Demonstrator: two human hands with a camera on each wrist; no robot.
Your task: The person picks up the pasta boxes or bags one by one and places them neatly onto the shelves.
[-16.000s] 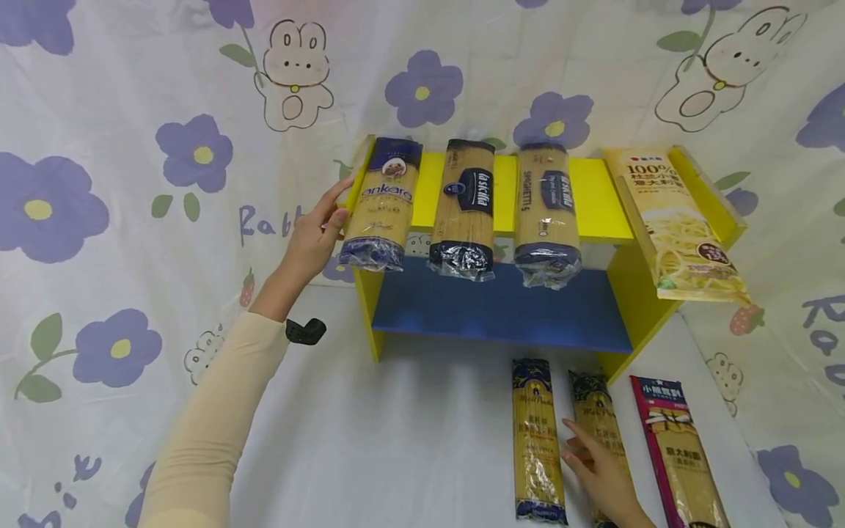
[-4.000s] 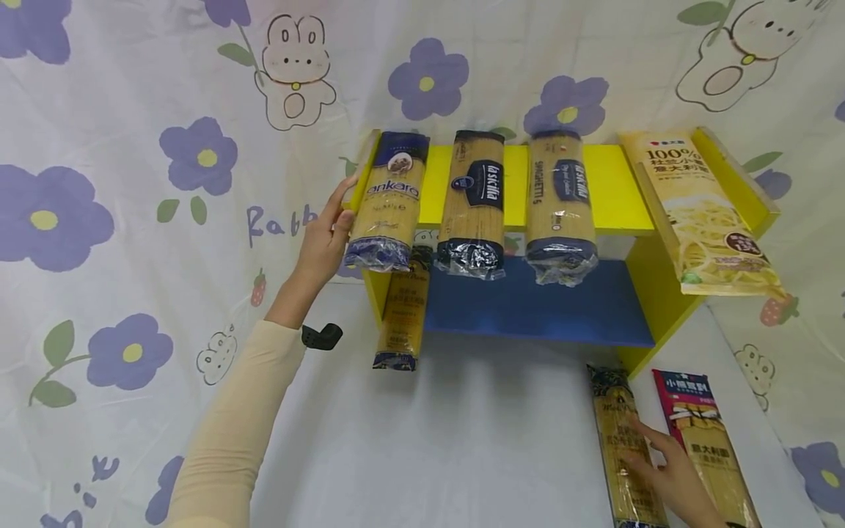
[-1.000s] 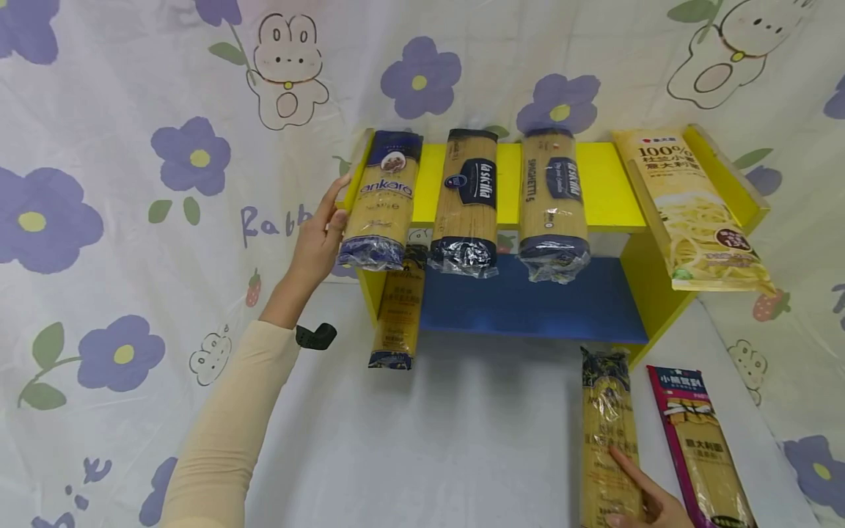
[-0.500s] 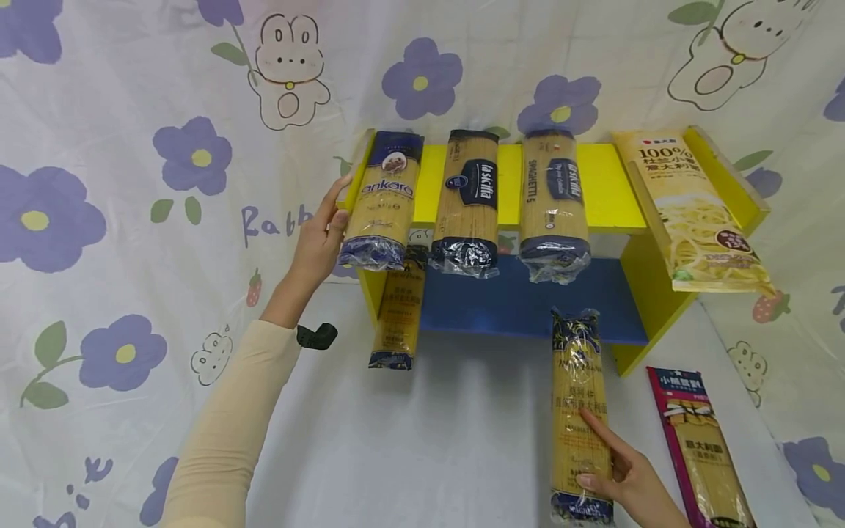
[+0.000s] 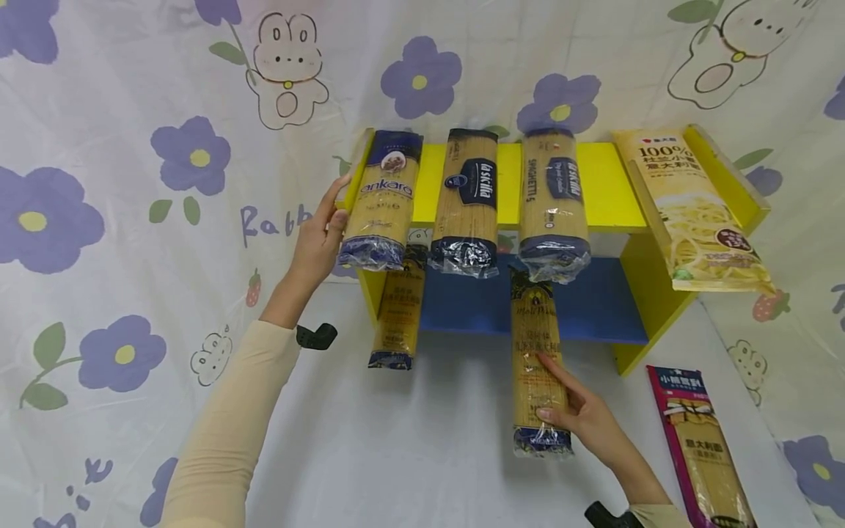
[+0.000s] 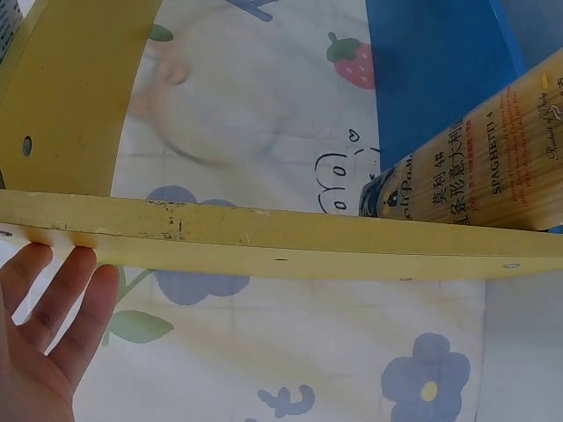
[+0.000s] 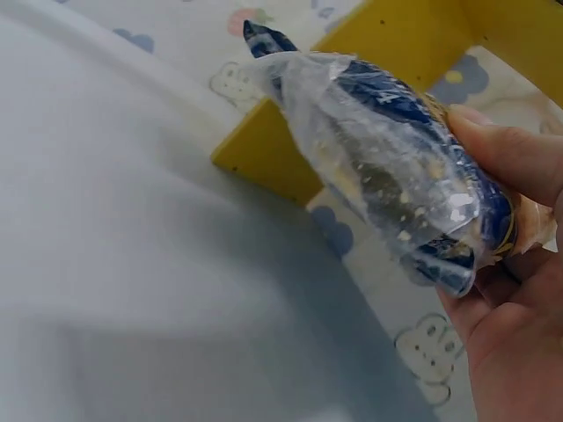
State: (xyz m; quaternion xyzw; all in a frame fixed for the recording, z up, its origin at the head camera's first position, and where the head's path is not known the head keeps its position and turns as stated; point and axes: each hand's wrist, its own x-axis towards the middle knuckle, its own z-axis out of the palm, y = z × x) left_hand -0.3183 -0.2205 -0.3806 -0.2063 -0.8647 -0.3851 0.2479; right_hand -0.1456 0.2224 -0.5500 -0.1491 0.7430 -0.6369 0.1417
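Note:
My right hand (image 5: 590, 422) grips a spaghetti packet (image 5: 535, 345), thumb on one side and fingers on the other, in the head view. The packet's upper end overlaps the blue lower shelf (image 5: 462, 301), below the yellow upper one. In the right wrist view, its crinkled clear and blue end (image 7: 387, 167) points toward the camera. My left hand (image 5: 317, 246) rests against the left side of the shelf unit; the left wrist view shows its straight fingers (image 6: 70, 290) touching the yellow side panel (image 6: 264, 237). Another spaghetti packet (image 5: 399, 315) lies at the left of the blue shelf.
Along the yellow upper shelf (image 5: 607, 194) lie the ankara packet (image 5: 383, 198), two la sicilia packets (image 5: 465, 213) and a cream noodle packet (image 5: 700, 220), their ends overhanging. A pink-edged pasta packet (image 5: 703, 447) lies on the white table (image 5: 370, 455), front right.
My right hand has lifted the spaghetti packet from the table and carried it up and left to the blue shelf. Earlier, another packet went to that shelf's left end. The left hand stays in place.

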